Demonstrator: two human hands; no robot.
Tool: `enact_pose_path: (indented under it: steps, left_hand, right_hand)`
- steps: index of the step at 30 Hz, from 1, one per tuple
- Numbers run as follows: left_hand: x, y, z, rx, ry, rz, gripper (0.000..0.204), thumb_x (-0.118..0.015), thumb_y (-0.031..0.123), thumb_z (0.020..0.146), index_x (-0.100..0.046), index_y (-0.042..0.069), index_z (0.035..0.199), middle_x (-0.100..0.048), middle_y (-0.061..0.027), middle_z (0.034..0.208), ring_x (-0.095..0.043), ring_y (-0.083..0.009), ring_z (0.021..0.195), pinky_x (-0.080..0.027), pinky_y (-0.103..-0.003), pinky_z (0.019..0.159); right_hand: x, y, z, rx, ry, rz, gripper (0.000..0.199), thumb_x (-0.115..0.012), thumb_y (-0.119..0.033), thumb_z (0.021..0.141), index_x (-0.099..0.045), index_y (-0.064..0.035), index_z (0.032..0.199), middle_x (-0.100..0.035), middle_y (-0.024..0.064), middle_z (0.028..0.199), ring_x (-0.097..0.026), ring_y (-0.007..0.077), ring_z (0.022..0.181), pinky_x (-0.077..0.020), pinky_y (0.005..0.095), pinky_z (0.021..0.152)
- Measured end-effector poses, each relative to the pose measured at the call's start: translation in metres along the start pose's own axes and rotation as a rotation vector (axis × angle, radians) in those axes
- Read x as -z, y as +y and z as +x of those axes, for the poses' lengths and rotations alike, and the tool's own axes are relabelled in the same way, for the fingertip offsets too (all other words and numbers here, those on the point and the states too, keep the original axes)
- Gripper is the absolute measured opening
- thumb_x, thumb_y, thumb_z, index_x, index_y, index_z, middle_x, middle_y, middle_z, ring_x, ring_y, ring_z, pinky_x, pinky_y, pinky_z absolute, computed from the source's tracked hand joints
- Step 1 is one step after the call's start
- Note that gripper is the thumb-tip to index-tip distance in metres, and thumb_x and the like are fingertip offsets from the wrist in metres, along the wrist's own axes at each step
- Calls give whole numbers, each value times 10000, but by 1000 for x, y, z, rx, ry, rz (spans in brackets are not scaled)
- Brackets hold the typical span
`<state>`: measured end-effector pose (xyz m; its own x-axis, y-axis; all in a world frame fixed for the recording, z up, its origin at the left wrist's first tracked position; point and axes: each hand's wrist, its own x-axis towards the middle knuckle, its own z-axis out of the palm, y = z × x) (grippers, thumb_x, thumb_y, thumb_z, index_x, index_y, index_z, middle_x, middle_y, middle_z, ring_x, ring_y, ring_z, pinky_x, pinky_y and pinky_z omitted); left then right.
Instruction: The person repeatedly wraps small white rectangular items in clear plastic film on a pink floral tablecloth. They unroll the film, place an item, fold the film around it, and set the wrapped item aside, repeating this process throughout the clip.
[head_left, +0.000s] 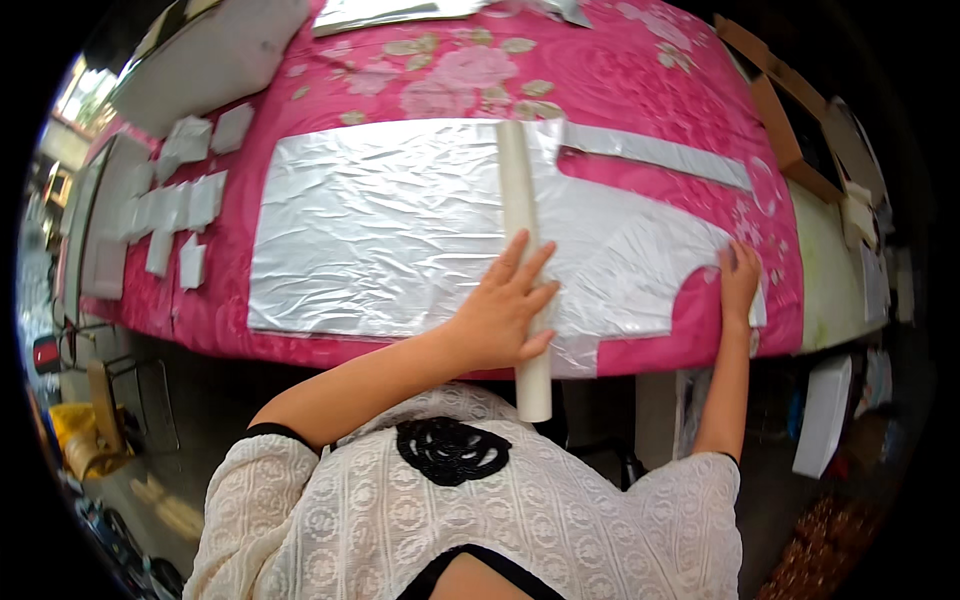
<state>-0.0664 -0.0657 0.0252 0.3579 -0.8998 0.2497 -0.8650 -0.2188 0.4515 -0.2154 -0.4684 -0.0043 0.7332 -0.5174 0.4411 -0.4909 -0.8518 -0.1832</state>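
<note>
A shiny silver-white plastic sheet [370, 230], cut in an apron-like shape and creased all over, lies flat before me. Its wide part is to the left, its narrowing part with a curved cutout to the right. Across it, running away from me, lies a long off-white tube [516, 175], its near end jutting past the table edge. My left hand [510, 305] rests on this tube with fingers spread. At the far right end of the sheet, my right hand [740, 278] touches the corner, fingers bent and slightly apart. What lies under its palm is hidden.
A pink flowered cloth [590, 60] covers the table. Several white folded pieces [190, 205] lie at the left by a white box [215, 65]. More silver sheeting [400, 12] is at the far edge. An open cardboard box [795, 130] stands at the right. A yellow item [85, 440] is lower left.
</note>
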Motion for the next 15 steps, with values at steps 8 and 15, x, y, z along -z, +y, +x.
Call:
enact_pose_path:
  steps: [8, 15]
  left_hand:
    - [-11, 0, 2, 13, -21, -81, 577, -642, 366, 697, -546, -7, 1126, -229, -226, 1439, -39, -447, 1368, -229, -614, 1017]
    - [-18, 5, 6, 1, 47, -249, 655, -637, 339, 739, -452, -57, 1227, -195, -239, 1443, 1, -408, 1383, -127, -598, 1067]
  right_hand:
    - [7, 4, 3, 66, 68, 36, 127, -593, -88, 823, -522, 16, 835, -570, 145, 852, -548, 318, 821, -432, 390, 752]
    - [46, -108, 1, -88, -215, 466, 117, -529, -36, 865, -512, -3, 976, -517, 72, 824, -517, 134, 762, -413, 256, 683]
